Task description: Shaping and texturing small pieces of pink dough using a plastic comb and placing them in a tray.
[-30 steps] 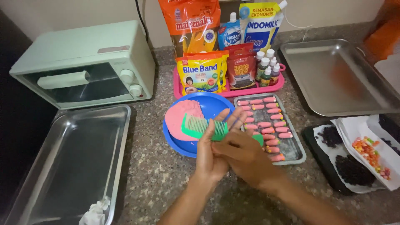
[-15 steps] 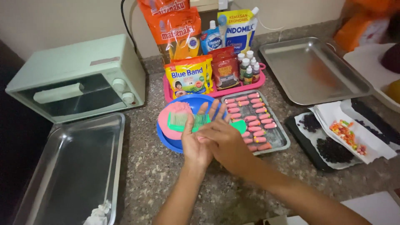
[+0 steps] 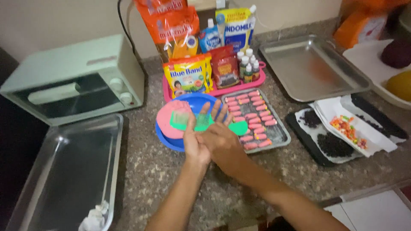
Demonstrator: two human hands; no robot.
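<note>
rolling something between your palms is what this looks like: your left hand (image 3: 195,143) and right hand (image 3: 220,143) are pressed flat together just in front of the blue bowl (image 3: 171,143), fingers straight and a bit fanned. whatever's between them is hidden, so i can't tell if you're actually holding a bit of dough or nothing at all.

the pink dough (image 3: 169,122) sits in the bowl with a green comb (image 3: 201,124) lying across it, touching your fingertips. just right of your hands is the small tray (image 3: 280,141) of shaped pink pieces.

my guess is you're mid-shaping one piece, and the next move wants light, even pressure so it comes out like the others.

counts: one bowl, one dough lump, one comb, one small tray holding four rows of pieces (too blurry for an exact number), two big empty trays (image 3: 312,92) (image 3: 47,201), one toaster oven (image 3: 72,81), and one black tray (image 3: 308,152) of sprinkles on the surface (image 3: 162,171).
</note>
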